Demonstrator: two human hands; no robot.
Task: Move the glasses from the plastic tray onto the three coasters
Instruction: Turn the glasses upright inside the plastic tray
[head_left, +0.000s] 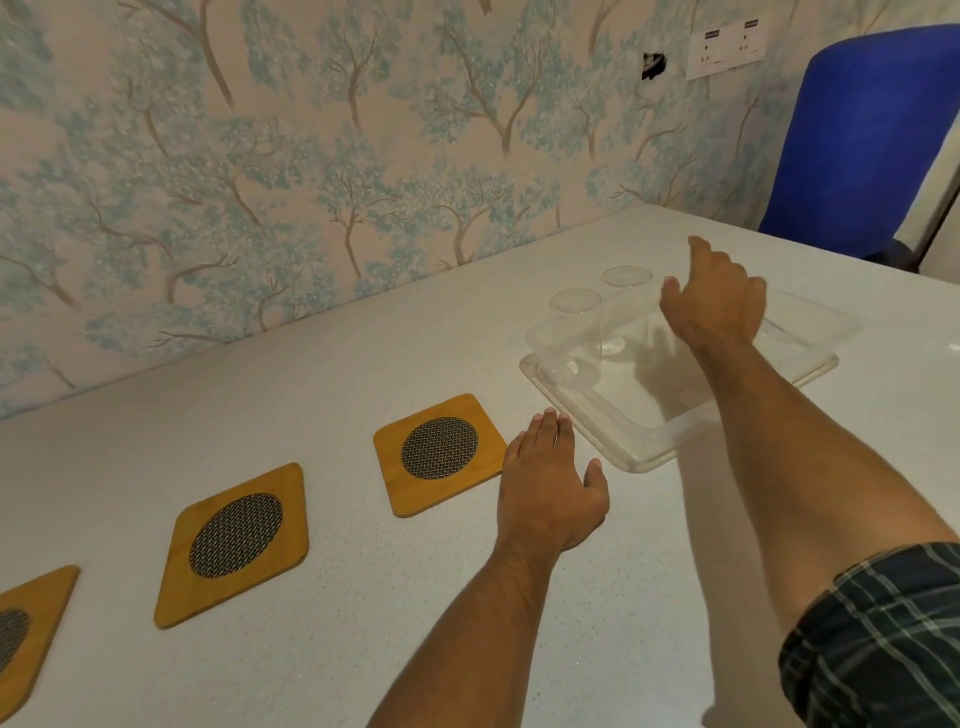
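A clear plastic tray (644, 441) sits on the white table at the right. Two clear glasses stand in its far left corner, one nearer (575, 325) and one behind it (626, 291). My right hand (714, 301) hovers over the tray just right of the glasses, fingers spread, holding nothing; whatever is behind it is hidden. My left hand (550, 483) rests flat on the table between the tray and the nearest wooden coaster (439, 454). A second coaster (234, 545) and a third (26, 634), cut off by the frame edge, lie further left.
The white table (363, 649) runs along a wall with tree-patterned wallpaper (311, 182). A blue chair (872, 140) stands beyond the table's far right corner. A white socket plate (727, 47) is on the wall.
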